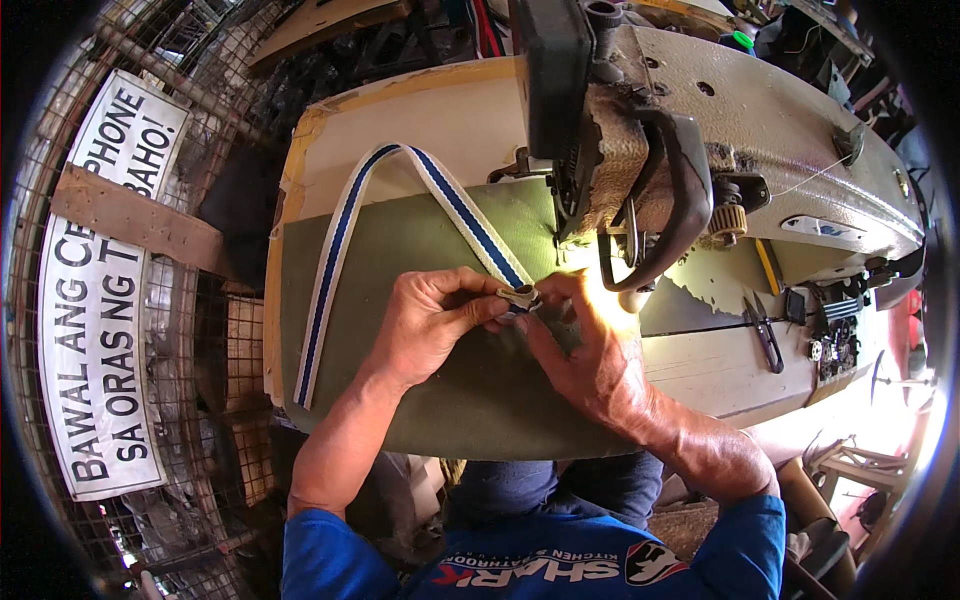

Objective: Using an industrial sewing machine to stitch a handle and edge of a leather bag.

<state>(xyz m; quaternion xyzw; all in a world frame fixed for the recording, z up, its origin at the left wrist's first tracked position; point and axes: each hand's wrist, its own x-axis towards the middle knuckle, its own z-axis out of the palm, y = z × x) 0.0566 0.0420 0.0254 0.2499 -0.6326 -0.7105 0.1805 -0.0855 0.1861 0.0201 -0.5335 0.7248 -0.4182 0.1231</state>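
In the head view, the strap (337, 240), white with a blue stripe, stands in a tall bend on the green sheet (450, 405) that covers much of the table (710, 385). One end lies at the near left; the other runs down to the middle, where a small fitting (517, 295) sits at it. The left hand (425, 325) pinches there from the left, thumb against forefinger. The right hand (595, 350) grips the same spot from the right, its thumb on the near side; exactly how the strap passes the fitting is too small to tell.

The sewing machine (640, 100) rises just beyond the right hand, and glare washes out the gap between them. Were the machine to run now, the right fingers could be hurt, since they are close to its working end. The fitting could slip if either pinch eased, being small and mostly hidden by fingertips. The strap might twist at the fitting if the hands turned unequally, and its far bend could topple or drag if pulled hard. The snips (766, 335) lie well apart on the right, so they seem unlikely to catch the strap.
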